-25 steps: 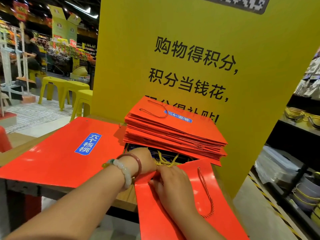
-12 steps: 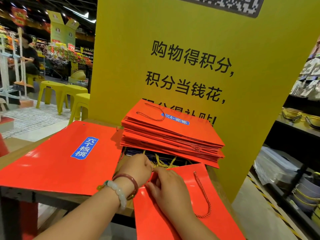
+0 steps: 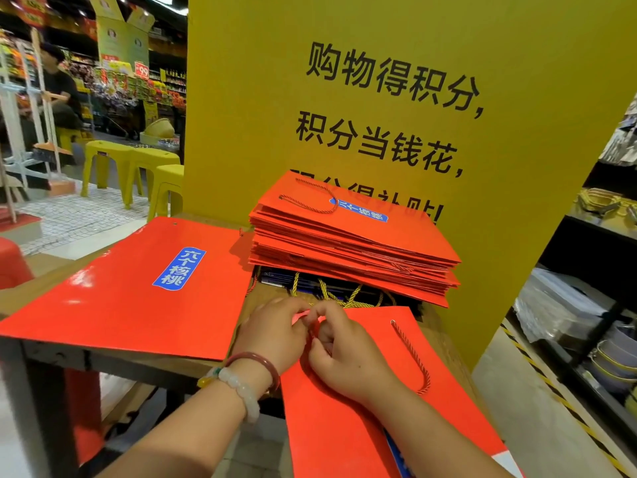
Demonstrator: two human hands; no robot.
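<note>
- We are fitting the cord handle (image 3: 418,360) to the near red bag (image 3: 344,426), which lies flat on the table (image 3: 138,365) in front of us, its near end hanging over the table's edge.
- One end of the cord already sits in the hole at the bag's top right. The loop trails down the right side and runs under the right hand (image 3: 348,357).
- Both hands meet at the bag's top left corner. The left hand (image 3: 272,334) has its fingers curled and pinches the bag's corner. The right hand's fingers are curled too, pinching what we take to be the free end of the cord, though the tip itself is hidden between the fingertips.
- We judge this to be the threading or knotting step at the second hole.
- Next, the left hand needs to hold the corner steady while the right feeds the end through and draws it snug without creasing the paper.
- Compared with a second ago, the left hand has pulled back from lying over the corner and now stands on its fingertips. The right hand, then spread low on the bag, has curled up to meet it.
- The stack of red bags (image 3: 351,243), the flat bag on the left (image 3: 131,291) and the cord's loop lie as they did.
</note>
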